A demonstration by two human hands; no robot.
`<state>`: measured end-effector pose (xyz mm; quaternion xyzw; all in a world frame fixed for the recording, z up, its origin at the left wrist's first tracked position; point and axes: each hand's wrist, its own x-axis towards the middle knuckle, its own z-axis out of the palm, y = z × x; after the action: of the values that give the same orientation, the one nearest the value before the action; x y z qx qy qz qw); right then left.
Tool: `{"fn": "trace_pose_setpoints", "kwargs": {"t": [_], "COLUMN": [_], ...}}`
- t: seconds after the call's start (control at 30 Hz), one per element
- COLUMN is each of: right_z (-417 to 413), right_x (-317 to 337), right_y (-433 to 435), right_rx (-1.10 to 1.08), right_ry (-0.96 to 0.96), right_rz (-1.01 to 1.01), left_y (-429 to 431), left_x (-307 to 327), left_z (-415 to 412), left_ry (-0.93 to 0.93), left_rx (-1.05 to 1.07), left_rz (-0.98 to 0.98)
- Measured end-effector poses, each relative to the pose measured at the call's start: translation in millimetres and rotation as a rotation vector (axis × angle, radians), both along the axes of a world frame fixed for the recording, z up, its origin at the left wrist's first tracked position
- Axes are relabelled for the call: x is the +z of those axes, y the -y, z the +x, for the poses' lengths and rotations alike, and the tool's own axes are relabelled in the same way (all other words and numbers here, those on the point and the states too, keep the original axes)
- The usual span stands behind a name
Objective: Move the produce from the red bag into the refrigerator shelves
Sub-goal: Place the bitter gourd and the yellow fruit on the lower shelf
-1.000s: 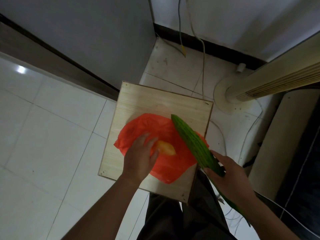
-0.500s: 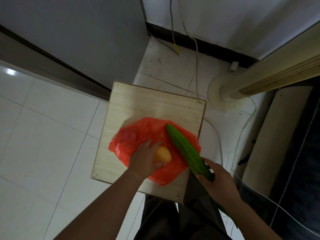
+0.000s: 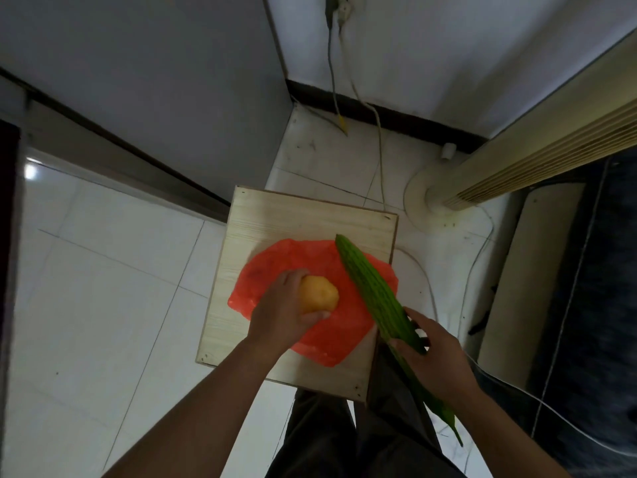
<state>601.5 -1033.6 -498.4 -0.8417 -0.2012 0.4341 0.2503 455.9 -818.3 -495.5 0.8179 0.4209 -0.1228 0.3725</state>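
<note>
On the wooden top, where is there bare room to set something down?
Bare wood on the wooden top: a wide strip between the red bag and the far edge, a narrower one along the left edge. Middle and near right are crowded: left hand grips a yellow piece of produce over the bag, right hand holds the green gourd across it.

A pale wooden worktop (image 3: 310, 219) stands on white floor tiles (image 3: 103, 288) — behind it, a cream tower fan (image 3: 517, 160) and cables (image 3: 380, 150) trailing from a wall socket (image 3: 339, 9).
</note>
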Motion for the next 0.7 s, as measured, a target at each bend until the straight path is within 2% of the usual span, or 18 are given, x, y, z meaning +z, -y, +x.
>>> {"fn": "trace_pose_setpoints", "kwargs": {"t": [0.43, 0.7], "right_z": [-32.8, -51.5], "right_x": [145.7, 193.7], "right_y": [-21.7, -10.1], "right_rx": [-0.086, 0.012], "right_ry": [0.135, 0.201], "right_rz": [0.168, 0.225], "left_y": [2.1, 13.3], "left_x": [150.2, 214.7], "left_z": [-36.3, -57.5], "left_ry": [0.135, 0.235], "left_rx": [0.088, 0.196], "left_rz": [0.087, 0.143]}}
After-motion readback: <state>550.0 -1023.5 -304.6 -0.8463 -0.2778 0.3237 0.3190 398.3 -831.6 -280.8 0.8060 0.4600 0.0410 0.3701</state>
